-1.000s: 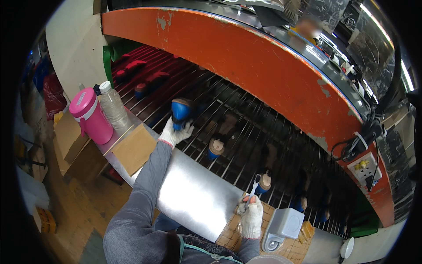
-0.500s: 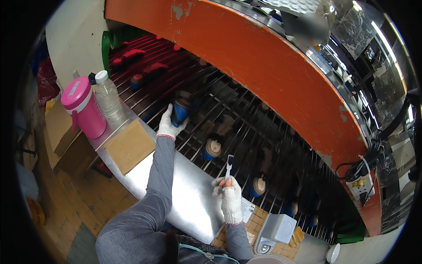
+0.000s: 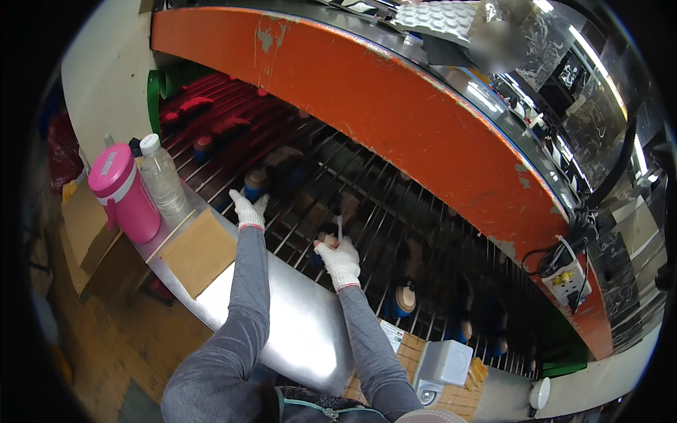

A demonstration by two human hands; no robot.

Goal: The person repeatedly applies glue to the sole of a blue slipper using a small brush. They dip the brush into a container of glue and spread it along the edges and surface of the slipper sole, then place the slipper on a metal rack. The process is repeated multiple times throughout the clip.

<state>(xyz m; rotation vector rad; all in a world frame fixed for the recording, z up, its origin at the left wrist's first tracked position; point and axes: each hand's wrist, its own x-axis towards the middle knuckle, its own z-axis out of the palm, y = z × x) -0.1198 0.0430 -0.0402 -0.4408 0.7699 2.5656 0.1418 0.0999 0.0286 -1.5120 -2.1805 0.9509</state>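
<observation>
My left hand [image 3: 249,210], in a white knit glove, has its fingers apart at the near end of a blue-and-tan shoe-shaped piece [image 3: 256,185] on the rod rack. Whether the fingertips touch it I cannot tell. My right hand [image 3: 340,264], gloved as well with bare fingertips showing, is closed on a small brush [image 3: 340,229] with a pale handle and a dark tip. That hand is over another shoe-shaped piece [image 3: 327,238], partly covering it. A further such piece [image 3: 403,301] sits to the right on the rods.
The metal rods [image 3: 282,243] run beneath an orange machine panel [image 3: 338,84], red-lit at far left. On the steel ledge [image 3: 300,317] are a pink jug [image 3: 127,197], a clear bottle [image 3: 162,176] and a cardboard piece [image 3: 197,255]. A grey-white device [image 3: 444,366] stands at lower right.
My left hand has let go of the blue-and-tan piece, which now sits on the rods. My right hand has moved up and left with the brush, over the neighbouring piece.
</observation>
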